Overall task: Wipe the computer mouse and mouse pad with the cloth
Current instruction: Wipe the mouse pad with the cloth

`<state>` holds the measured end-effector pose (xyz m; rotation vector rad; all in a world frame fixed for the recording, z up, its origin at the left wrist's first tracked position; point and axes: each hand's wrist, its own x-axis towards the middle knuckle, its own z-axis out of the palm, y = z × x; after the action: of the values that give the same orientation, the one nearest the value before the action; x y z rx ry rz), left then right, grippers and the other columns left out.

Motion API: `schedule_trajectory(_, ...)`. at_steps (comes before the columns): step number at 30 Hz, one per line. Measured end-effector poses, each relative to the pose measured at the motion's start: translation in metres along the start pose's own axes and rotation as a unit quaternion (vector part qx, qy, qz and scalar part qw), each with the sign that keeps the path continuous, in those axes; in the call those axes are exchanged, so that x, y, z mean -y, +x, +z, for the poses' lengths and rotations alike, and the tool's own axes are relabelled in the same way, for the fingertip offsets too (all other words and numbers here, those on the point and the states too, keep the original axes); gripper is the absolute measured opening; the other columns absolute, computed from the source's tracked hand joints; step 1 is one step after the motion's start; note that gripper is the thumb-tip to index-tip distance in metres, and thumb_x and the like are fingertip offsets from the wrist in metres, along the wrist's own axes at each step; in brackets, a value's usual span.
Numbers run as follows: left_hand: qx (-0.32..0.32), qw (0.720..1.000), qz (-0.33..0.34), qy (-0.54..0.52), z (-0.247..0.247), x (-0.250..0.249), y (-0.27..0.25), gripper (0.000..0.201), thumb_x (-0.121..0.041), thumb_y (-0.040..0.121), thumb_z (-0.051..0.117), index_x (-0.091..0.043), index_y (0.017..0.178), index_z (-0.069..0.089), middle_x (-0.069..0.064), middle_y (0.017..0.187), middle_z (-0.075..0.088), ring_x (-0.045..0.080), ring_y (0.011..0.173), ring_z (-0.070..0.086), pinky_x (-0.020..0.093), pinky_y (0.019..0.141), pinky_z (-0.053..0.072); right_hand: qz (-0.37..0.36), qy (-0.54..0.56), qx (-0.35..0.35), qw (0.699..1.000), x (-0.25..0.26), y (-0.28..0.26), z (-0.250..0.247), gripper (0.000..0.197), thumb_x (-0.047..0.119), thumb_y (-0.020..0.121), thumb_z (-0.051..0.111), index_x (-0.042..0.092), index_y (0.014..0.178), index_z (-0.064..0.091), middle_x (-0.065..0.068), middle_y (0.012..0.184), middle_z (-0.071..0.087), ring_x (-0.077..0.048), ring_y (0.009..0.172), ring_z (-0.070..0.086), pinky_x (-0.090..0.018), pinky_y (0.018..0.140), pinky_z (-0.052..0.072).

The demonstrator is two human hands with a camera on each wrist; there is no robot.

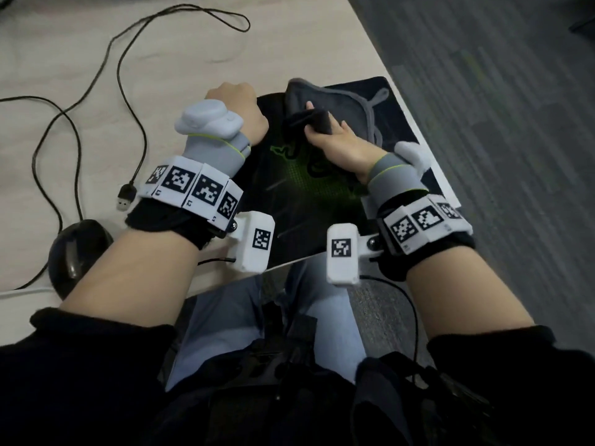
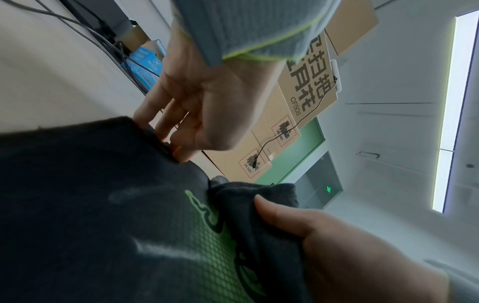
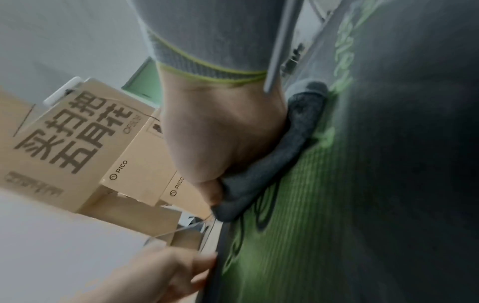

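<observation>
A black mouse pad [image 1: 299, 201] with a green logo lies at the desk's right front corner. My left hand [image 1: 238, 101] grips the pad's far left edge; in the left wrist view its fingers [image 2: 166, 131] curl over that edge [image 2: 145, 127]. My right hand [image 1: 335, 140] holds a bunched dark grey cloth [image 1: 347, 98] and presses it on the pad's far half, shown up close in the right wrist view as cloth [image 3: 279, 160] under the hand [image 3: 225, 133]. The black mouse [image 1: 77, 252] sits on the desk, left of my left forearm, untouched.
The mouse's black cable [image 1: 122, 75] loops across the beige desk [image 1: 180, 53] and ends in a loose USB plug [image 1: 127, 196]. The desk's right edge runs diagonally beside the pad, with grey carpet [image 1: 499, 107] beyond. Cardboard boxes [image 3: 77, 143] stand behind.
</observation>
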<state>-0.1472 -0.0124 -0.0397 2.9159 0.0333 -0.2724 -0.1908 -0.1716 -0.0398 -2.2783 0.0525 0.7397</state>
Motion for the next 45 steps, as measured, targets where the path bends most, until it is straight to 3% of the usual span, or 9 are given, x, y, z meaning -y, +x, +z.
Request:
schedule_trajectory(3,0.002,1.0,-0.004,-0.004,0.003,0.004,0.0,0.026,-0.012,0.087,0.048,-0.003,0.104,0.066,0.024,0.108,0.064,0.043,0.098,0.059,0.036,0.075,0.043,0.038,0.022,-0.021,0.999,-0.001,0.008,-0.012,0.06,0.05,0.097,0.031,0.029,0.15,0.01,0.001,0.16,0.005,-0.022,0.149,0.0,-0.039,0.121,0.008)
schedule_trajectory(9,0.002,0.999,-0.021,-0.037,0.005,0.012,0.001,0.028,-0.018,0.093,0.046,-0.004,0.101,0.068,0.023,0.106,0.065,0.039,0.092,0.06,0.035,0.075,0.042,0.088,-0.043,-0.127,0.987,0.004,0.014,-0.04,0.06,0.038,0.102,0.024,0.014,0.15,-0.002,-0.002,0.161,-0.005,-0.021,0.149,-0.004,-0.031,0.119,0.003)
schedule_trajectory(18,0.01,1.0,0.024,0.01,0.001,0.003,-0.008,0.025,-0.011,0.088,0.046,-0.004,0.102,0.066,0.023,0.111,0.065,0.042,0.096,0.059,0.031,0.071,0.037,-0.023,-0.037,-0.008,0.999,0.015,0.0,0.026,0.056,0.038,0.101,0.027,0.028,0.151,0.002,0.0,0.161,-0.003,-0.017,0.148,-0.009,-0.029,0.118,-0.005)
schedule_trajectory(24,0.05,0.988,0.043,-0.138,-0.001,0.049,-0.041,0.059,-0.024,0.069,0.047,-0.009,0.126,0.049,0.016,0.149,0.035,0.03,0.141,0.024,0.039,0.112,0.026,-0.026,0.006,-0.02,0.999,0.013,0.004,0.019,0.057,0.037,0.1,0.032,0.025,0.151,0.009,-0.002,0.159,0.012,-0.022,0.148,0.005,-0.037,0.121,0.007)
schedule_trajectory(28,0.172,0.983,0.067,-0.022,0.004,0.079,-0.056,0.115,-0.056,0.068,0.068,-0.02,0.151,-0.002,-0.005,0.16,-0.01,0.017,0.147,-0.015,0.055,0.118,-0.005,-0.016,0.08,-0.111,0.99,0.019,0.011,0.026,0.04,0.035,0.093,0.049,0.027,0.131,0.04,0.0,0.128,0.049,-0.021,0.123,0.048,-0.038,0.11,0.036)
schedule_trajectory(35,0.152,0.985,0.073,-0.024,0.015,0.086,-0.059,0.115,-0.051,0.072,0.071,-0.023,0.15,-0.008,-0.012,0.158,-0.016,0.013,0.145,-0.02,0.054,0.117,-0.011,0.015,-0.01,-0.14,0.99,0.036,0.012,0.053,0.064,0.06,0.073,0.06,0.025,0.126,0.049,-0.007,0.135,0.043,-0.027,0.129,0.042,-0.042,0.112,0.032)
schedule_trajectory(39,0.158,0.984,0.067,-0.037,0.012,0.082,-0.06,0.117,-0.046,0.07,0.074,-0.021,0.15,-0.007,-0.013,0.158,-0.016,0.015,0.145,-0.02,0.055,0.116,-0.009,-0.044,-0.071,-0.091,0.992,0.039,0.011,0.076,0.044,0.046,0.074,0.069,0.029,0.113,0.059,-0.005,0.125,0.05,-0.024,0.124,0.043,-0.044,0.106,0.035)
schedule_trajectory(43,0.156,0.985,0.071,-0.034,0.016,0.082,-0.061,0.116,-0.046,0.071,0.073,-0.02,0.15,-0.008,-0.012,0.158,-0.016,0.017,0.145,-0.021,0.056,0.116,-0.009,-0.046,-0.071,-0.116,0.99,0.05,0.029,0.069,0.061,0.063,0.059,0.064,0.037,0.114,0.058,-0.007,0.122,0.059,-0.029,0.121,0.05,-0.046,0.105,0.04)
schedule_trajectory(45,0.152,0.985,0.072,-0.036,0.017,0.083,-0.06,0.116,-0.046,0.071,0.073,-0.022,0.15,-0.009,-0.012,0.158,-0.016,0.017,0.145,-0.02,0.055,0.116,-0.009,-0.047,-0.078,-0.118,0.989,0.06,0.038,0.065,0.05,0.051,0.072,0.064,0.031,0.117,0.058,-0.008,0.125,0.058,-0.031,0.123,0.048,-0.045,0.106,0.039)
